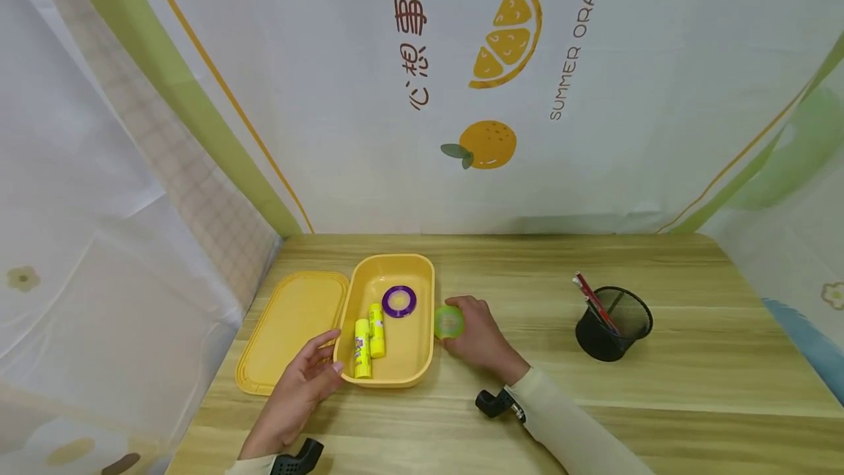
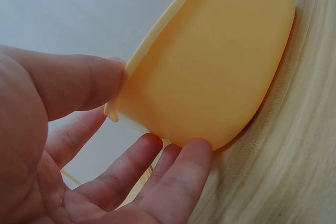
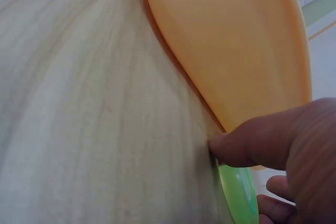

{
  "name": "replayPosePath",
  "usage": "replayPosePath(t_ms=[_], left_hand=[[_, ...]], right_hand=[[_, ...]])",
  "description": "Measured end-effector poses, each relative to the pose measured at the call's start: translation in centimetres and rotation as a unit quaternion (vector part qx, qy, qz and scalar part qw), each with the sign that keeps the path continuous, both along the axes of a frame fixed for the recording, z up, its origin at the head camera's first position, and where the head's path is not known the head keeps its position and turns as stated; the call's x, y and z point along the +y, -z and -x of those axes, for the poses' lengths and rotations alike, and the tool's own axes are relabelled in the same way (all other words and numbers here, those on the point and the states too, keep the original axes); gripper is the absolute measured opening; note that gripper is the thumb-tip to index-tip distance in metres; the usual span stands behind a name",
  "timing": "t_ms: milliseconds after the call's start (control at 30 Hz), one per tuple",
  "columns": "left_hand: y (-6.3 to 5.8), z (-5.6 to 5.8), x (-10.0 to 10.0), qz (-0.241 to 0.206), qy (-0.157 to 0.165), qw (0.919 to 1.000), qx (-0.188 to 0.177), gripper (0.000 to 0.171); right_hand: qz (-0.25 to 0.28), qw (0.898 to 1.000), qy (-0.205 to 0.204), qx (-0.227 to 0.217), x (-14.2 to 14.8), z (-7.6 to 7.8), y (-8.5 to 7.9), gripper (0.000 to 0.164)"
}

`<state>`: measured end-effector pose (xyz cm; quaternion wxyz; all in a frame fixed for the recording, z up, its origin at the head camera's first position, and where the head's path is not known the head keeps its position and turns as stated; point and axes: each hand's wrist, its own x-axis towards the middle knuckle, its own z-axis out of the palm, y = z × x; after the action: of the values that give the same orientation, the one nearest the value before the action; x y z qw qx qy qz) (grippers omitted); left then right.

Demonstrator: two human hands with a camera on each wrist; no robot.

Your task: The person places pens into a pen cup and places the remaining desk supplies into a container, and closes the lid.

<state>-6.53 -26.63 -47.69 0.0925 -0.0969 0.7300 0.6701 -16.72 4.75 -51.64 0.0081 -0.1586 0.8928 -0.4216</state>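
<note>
A yellow plastic box stands uncovered on the table, with two yellow glue sticks and a purple tape roll inside. My left hand holds the box's near left corner; in the left wrist view the thumb lies on the rim and the fingertips touch the outer wall. Just right of the box, my right hand grips a green tape roll down on the tabletop. The right wrist view shows the thumb beside the green roll, close to the box wall.
A flat yellow lid lies left of the box, beside its wall. Further right stands a black mesh pen holder with red pencils leaning in it. A white printed curtain hangs behind the wooden table.
</note>
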Motion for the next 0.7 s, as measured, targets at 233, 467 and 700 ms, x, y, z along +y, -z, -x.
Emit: replayPosePath(t_ms=[233, 467, 700], left_hand=[[0.2, 0.0, -0.1, 0.000, 0.001, 1.0000, 0.002, 0.059], [0.2, 0.1, -0.1, -0.002, 0.000, 1.0000, 0.002, 0.059], [0.2, 0.1, 0.0, -0.005, 0.000, 1.0000, 0.000, 0.059]], right_hand=[[0.006, 1.000, 0.006, -0.011, 0.1, -0.2, -0.2, 0.071], [0.017, 0.999, 0.008, -0.034, 0.3, -0.3, -0.8, 0.069], [0.020, 0.999, 0.019, -0.034, 0.5, -0.3, -1.0, 0.069]])
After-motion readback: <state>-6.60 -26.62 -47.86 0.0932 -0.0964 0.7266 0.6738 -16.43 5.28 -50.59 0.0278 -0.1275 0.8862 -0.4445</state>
